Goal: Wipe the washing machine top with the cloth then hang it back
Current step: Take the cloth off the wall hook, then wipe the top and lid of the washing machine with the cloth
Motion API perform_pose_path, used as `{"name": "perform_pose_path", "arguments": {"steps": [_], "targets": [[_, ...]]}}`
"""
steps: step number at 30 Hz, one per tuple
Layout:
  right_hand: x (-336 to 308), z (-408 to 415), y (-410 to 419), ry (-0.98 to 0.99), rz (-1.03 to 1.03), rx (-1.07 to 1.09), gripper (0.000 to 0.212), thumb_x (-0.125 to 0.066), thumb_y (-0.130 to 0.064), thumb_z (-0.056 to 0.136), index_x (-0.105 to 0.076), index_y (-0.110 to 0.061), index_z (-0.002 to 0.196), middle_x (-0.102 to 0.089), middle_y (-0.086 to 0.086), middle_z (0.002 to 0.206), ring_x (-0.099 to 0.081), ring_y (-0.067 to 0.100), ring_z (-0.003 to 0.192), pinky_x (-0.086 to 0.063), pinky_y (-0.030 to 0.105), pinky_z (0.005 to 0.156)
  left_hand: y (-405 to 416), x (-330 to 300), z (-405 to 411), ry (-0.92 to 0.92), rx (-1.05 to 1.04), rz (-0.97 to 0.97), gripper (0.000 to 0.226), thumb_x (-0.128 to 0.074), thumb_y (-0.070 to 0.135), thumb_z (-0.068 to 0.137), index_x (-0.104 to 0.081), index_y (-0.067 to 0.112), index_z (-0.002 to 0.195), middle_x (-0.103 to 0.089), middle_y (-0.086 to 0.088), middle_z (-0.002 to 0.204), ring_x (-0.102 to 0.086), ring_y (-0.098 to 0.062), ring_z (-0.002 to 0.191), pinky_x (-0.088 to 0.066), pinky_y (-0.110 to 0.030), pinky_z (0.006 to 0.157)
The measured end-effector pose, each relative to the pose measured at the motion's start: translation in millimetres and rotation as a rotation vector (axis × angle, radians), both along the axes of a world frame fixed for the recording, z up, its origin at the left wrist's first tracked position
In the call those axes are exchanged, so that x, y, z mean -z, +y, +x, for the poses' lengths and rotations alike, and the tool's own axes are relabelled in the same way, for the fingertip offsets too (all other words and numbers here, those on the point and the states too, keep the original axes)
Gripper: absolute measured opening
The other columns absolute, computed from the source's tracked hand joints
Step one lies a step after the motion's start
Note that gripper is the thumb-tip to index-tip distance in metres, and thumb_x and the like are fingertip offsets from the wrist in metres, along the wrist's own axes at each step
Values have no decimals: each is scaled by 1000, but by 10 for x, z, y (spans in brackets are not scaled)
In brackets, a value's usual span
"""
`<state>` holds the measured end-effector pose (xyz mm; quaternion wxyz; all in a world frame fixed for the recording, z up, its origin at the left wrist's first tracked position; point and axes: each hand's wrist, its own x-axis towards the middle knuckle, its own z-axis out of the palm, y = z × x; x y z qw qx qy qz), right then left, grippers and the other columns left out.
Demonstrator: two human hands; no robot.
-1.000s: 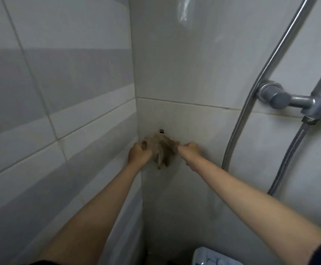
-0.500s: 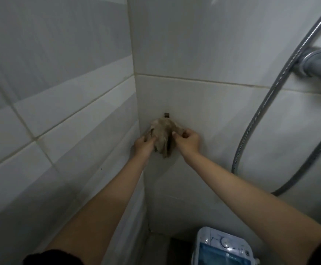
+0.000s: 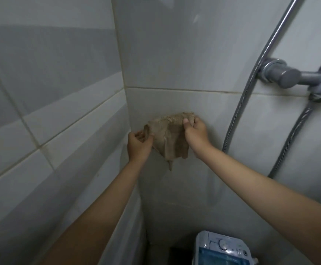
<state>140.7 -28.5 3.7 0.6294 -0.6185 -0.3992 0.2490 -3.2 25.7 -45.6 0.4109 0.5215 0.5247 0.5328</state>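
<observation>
A tan, ribbed cloth [image 3: 168,138] is stretched against the tiled wall near the corner, with a loose tip hanging down. My left hand [image 3: 139,145] pinches its lower left corner. My right hand [image 3: 195,131] grips its upper right corner, held higher than the left. The small dark wall hook is hidden behind the cloth. The washing machine [image 3: 222,249], white with a blue lid and a dial, shows at the bottom edge, below my right arm.
Grey and white wall tiles meet in a corner at the left of the cloth. A metal shower hose [image 3: 251,83] runs down the wall to the right, beside a chrome tap fitting [image 3: 282,75]. A dark gap lies beside the machine.
The cloth was bunched below the hook between both hands; now it is spread wider and covers the hook. My right hand has moved up and right, my left hand has dropped slightly.
</observation>
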Motion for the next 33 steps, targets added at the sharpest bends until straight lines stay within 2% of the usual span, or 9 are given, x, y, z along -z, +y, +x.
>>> {"name": "perform_pose_path", "arguments": {"steps": [4, 7, 9, 13, 17, 21, 25, 28, 33], "targets": [[-42, 216, -300, -43, -10, 30, 20, -47, -16, 94, -59, -1, 98, -66, 20, 97, -63, 31, 91, -51, 36, 85, -335, -11, 190, 117, -75, 79, 22, -67, 24, 82, -56, 13, 97, -57, -2, 101, -55, -15, 82, -42, -26, 72], [-15, 399, -575, -77, -50, 40, 11, -49, -19, 93, -58, -12, 91, -63, 10, 89, -60, 23, 84, -48, 32, 79, -579, -5, 481, 4, 292, -214, 23, -51, 30, 93, -62, 14, 81, -67, -8, 89, -61, -15, 73, -44, -28, 67], [35, 504, -741, -28, -85, 8, 10, -49, -20, 93, -58, -16, 92, -67, 11, 97, -63, 26, 93, -50, 39, 88, -728, 22, 662, -39, 564, -441, 39, -40, 44, 95, -64, 15, 96, -69, -6, 98, -64, -17, 86, -45, -32, 77], [137, 703, -1143, 51, -113, -63, 12, -48, -12, 95, -59, -12, 97, -66, 11, 100, -62, 24, 93, -49, 37, 87, -1042, 119, 998, -295, 867, -562, 65, -20, 57, 95, -62, 9, 109, -67, -11, 102, -60, -23, 96, -44, -35, 88], [320, 1042, -1540, -241, -104, -2, 15, -62, -10, 85, -61, -19, 73, -65, 5, 75, -61, 18, 70, -50, 32, 68, -1358, 264, 1345, -435, 1073, -593, 75, -25, 61, 92, -54, 2, 128, -63, -19, 117, -58, -31, 110, -41, -44, 102], [580, 1493, -1862, -455, -134, 159, 15, -75, -19, 74, -60, -19, 69, -49, 4, 78, -48, 12, 63, -38, 21, 59, -1672, 446, 1680, -384, 1123, -507, 45, -62, 15, 79, -55, 1, 121, -62, -18, 112, -60, -27, 102, -50, -37, 90], [833, 1842, -2128, -322, -316, 208, 41, -78, -34, 70, -63, -13, 103, -55, 4, 104, -54, 11, 86, -44, 22, 80, -1897, 604, 1927, -271, 1042, -474, 33, -45, -18, 83, -53, 6, 105, -61, -11, 92, -61, -21, 84, -54, -29, 72], [1018, 2096, -2302, -55, -491, 12, 50, -72, -49, 70, -66, -10, 100, -69, 4, 103, -64, 18, 96, -52, 31, 88, -2029, 704, 2097, -202, 991, -494, 31, -42, -20, 85, -48, 6, 101, -61, -10, 90, -62, -21, 85, -56, -30, 71], [1319, 2293, -2555, 67, -509, -159, 17, -76, -20, 74, -69, -13, 86, -73, 1, 87, -68, 14, 84, -53, 25, 78, -2174, 948, 2259, -65, 988, -495, 23, -46, -12, 90, -50, 9, 99, -65, -11, 91, -66, -20, 79, -55, -38, 74]]}}
